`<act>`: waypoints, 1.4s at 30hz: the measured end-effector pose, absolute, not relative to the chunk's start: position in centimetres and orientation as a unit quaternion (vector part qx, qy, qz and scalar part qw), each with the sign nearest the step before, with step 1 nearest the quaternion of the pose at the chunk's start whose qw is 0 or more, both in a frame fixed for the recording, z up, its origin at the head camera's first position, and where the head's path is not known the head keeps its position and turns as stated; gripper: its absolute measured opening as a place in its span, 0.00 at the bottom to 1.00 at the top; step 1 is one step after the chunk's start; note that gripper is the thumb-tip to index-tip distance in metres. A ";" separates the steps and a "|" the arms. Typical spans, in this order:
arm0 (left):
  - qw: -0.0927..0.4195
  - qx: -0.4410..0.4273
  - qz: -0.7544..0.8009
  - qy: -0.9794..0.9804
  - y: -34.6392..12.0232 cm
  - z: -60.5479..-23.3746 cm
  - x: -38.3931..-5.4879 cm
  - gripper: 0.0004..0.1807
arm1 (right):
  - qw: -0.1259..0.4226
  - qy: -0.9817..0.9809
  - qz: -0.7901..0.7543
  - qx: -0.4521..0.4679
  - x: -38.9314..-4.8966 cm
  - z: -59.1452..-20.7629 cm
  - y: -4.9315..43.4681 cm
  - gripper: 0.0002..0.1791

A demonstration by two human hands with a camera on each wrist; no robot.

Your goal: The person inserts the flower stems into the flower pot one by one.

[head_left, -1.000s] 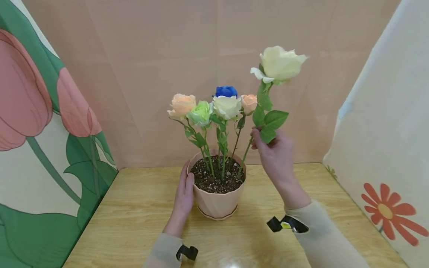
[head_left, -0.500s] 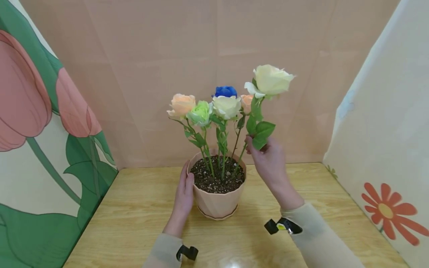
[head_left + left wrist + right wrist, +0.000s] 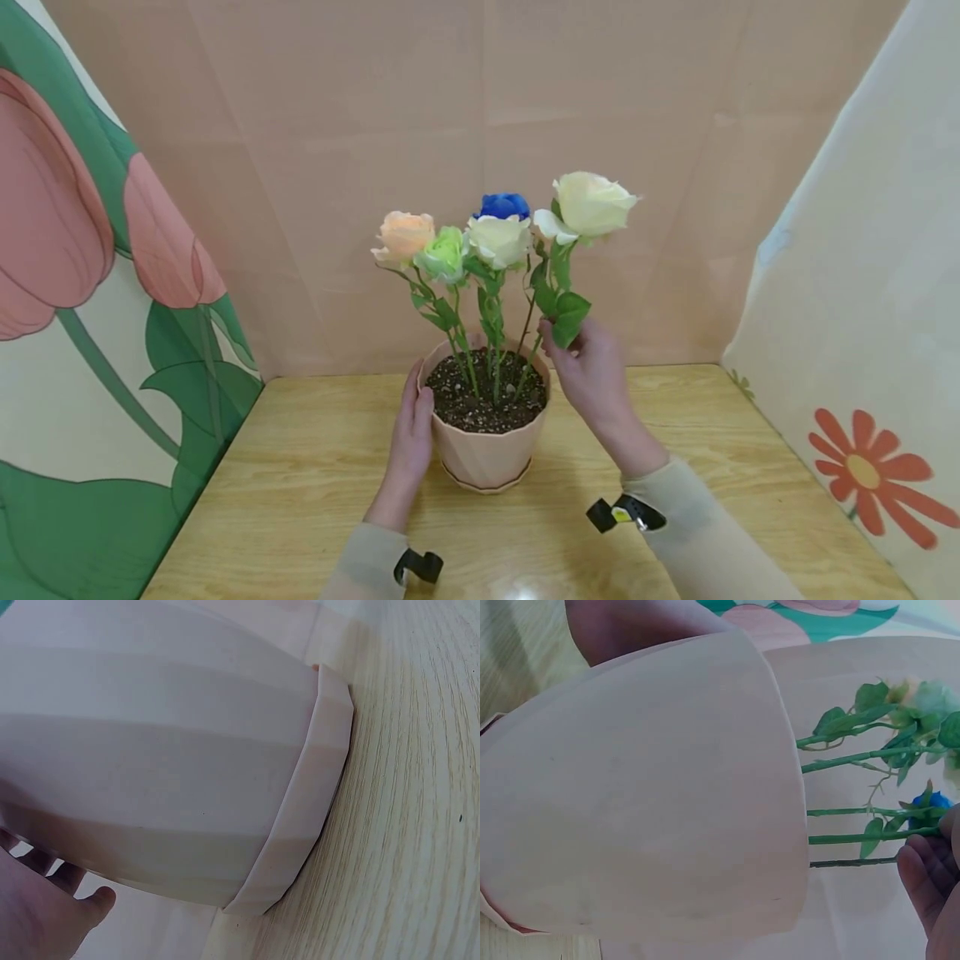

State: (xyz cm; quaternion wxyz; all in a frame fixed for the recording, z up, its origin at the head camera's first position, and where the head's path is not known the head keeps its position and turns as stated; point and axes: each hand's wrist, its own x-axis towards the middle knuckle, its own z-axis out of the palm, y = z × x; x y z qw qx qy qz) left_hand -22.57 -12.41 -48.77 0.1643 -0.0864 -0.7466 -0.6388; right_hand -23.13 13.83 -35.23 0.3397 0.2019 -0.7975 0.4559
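Note:
In the head view, a pale pink flower pot [image 3: 491, 454] of dark soil [image 3: 480, 412] stands on its saucer. My left hand [image 3: 411, 425] rests against the pot's left side, fingers extended along the wall. With thumb and fingers, my right hand [image 3: 592, 367] pinches the stem of a large cream-white rose [image 3: 596, 204], just below its leaves. The stem slants down into the pot's right side; how deep its tip sits is unclear. Other roses stand in the soil: peach [image 3: 405, 237], green [image 3: 442, 254], blue [image 3: 505, 206] and a second white rose [image 3: 498, 242].
The pot stands on a wood-grain table [image 3: 315, 467]. A pink backdrop [image 3: 337, 125] rises behind it. Flower-printed panels flank the table, with tulips [image 3: 172, 233] on the left and a red daisy [image 3: 862, 472] on the right.
My right hand has brought the white rose down and left, its stem reaching farther into the pot. The bloom now covers the right-hand peach rose. My left hand has stayed on the pot.

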 end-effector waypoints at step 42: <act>0.168 -0.088 -0.636 -0.748 -12.6 -48.9 -22.7 0.33 | 0.355 -0.782 0.445 0.254 -23.1 -36.2 12.3 0.04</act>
